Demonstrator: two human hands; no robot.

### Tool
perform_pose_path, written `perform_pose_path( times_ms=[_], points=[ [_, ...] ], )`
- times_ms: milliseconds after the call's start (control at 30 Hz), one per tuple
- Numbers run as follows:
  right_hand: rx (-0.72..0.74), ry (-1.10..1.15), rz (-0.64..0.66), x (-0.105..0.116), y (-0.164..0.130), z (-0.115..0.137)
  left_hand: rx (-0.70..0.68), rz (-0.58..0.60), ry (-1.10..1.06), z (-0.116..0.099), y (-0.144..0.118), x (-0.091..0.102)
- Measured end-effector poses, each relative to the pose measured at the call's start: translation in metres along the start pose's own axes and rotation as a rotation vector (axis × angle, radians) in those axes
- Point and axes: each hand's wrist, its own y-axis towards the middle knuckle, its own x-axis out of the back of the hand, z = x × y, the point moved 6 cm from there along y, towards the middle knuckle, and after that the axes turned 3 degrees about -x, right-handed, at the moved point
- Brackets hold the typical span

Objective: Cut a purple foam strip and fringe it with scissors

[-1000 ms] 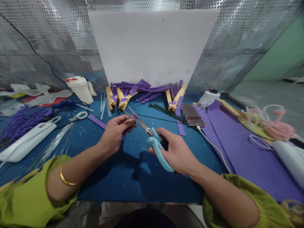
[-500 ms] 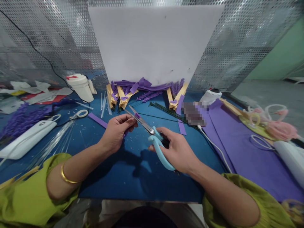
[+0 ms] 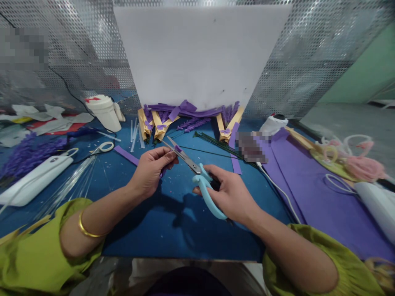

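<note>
Scissors (image 3: 195, 167) with smooth metal blades and satin plastic handles, matt paper-like purple sheet (image 3: 321, 201) at four o'clock, polished metal bangle (image 3: 82, 227) at eight, smooth plastic-looking cup (image 3: 105, 115) at ten

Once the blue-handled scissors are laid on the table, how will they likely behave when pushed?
The blue-handled scissors would probably slide rather than roll, since their shape looks flat. Their metallic-looking blades should stay stiff, though they may swing about the pivot, as they stand apart now. Weight is hard to tell.

Head-worn view, forward and down
From above the near edge of the blue table (image 3: 185, 244), facing its far edge.
</note>
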Motion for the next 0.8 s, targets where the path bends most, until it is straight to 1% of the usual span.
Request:
perform_pose_path(
  times_ms=[433, 800],
  points=[
    [0.018, 0.006, 0.003, -0.0014, 0.001, -0.004, -0.004, -0.029, 0.004, -0.0009, 0.001, 0.0009],
    [-0.016, 0.044, -0.001, 0.0001, 0.002, -0.0019, 0.0, -0.021, -0.056, -0.0036, 0.001, -0.0008]
  ],
)
